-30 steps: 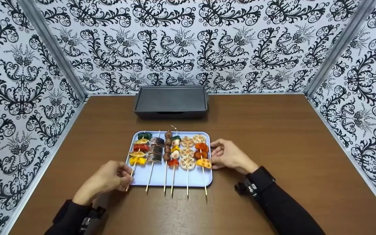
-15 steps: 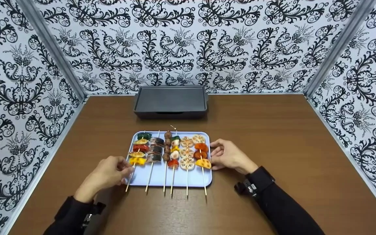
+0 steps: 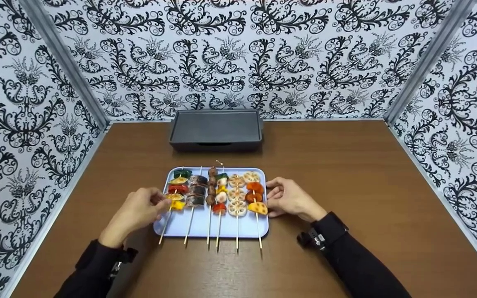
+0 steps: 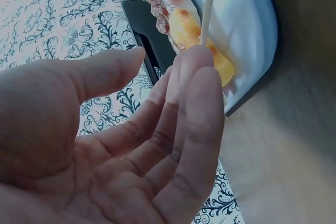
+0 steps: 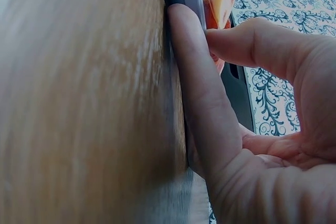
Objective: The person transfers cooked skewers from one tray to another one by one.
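A pale blue tray (image 3: 226,225) lies on the table, bearing several skewers of grilled food side by side. At its left edge, my left hand (image 3: 143,207) hovers over the leftmost skewer, a vegetable one with a yellow piece (image 3: 177,205). In the left wrist view its thumb (image 4: 113,72) stands well apart from the fingers (image 4: 199,114), whose tips overlap the skewer's stick (image 4: 209,9). My right hand (image 3: 292,198) pinches the tray's right edge. The right wrist view shows one finger (image 5: 197,66) along the tray's side near the tabletop and the thumb (image 5: 231,40) at the rim.
A dark grey griddle (image 3: 215,128) stands behind the tray, near the back wall. Patterned panels (image 3: 238,62) enclose the brown table (image 3: 346,165) at the back and both sides. The skewers' stick ends (image 3: 237,244) jut past the tray's front edge.
My left hand has let go of the tray's front left corner area and moved up along its left edge to the yellow piece. The right hand and the tray have stayed put.
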Tool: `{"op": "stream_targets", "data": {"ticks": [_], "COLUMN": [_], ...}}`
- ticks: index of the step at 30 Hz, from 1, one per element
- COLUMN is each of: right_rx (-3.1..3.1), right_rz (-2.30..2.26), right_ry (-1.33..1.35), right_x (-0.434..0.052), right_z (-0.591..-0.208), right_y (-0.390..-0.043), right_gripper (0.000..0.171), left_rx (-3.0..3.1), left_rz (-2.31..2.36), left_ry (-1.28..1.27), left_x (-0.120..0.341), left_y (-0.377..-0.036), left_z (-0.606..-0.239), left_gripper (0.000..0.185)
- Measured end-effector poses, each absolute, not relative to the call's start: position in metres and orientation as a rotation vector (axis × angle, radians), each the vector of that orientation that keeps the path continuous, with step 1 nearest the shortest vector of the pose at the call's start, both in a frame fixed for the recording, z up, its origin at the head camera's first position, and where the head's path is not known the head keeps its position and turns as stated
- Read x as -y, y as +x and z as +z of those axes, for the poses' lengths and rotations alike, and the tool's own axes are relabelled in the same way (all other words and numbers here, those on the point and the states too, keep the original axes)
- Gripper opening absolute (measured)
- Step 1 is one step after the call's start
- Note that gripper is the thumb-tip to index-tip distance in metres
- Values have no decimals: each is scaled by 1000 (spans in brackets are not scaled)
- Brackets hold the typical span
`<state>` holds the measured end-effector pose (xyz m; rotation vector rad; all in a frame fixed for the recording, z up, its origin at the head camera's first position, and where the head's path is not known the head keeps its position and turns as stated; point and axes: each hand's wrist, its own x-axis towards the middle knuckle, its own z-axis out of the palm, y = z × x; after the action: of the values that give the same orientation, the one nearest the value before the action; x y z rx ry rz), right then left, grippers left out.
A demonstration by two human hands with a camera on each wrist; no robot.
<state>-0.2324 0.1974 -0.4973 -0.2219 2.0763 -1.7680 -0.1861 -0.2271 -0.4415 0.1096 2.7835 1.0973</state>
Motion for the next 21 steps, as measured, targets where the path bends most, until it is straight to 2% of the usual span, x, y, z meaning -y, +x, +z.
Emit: {"op": "stream_targets", "data": {"ticks": [21], "right_rx": [-2093], "right_rz": [-1752], "right_ry": [-206], "right_x": [-199], "right_z": [-497], "right_y": [-232], "right_gripper": [63], "left_rx": [-2952], "left_rz": [1104], "left_ry": [313], "left_x": [199], "left_y": [-211], "left_z": [-426], "left_gripper": [13]}}
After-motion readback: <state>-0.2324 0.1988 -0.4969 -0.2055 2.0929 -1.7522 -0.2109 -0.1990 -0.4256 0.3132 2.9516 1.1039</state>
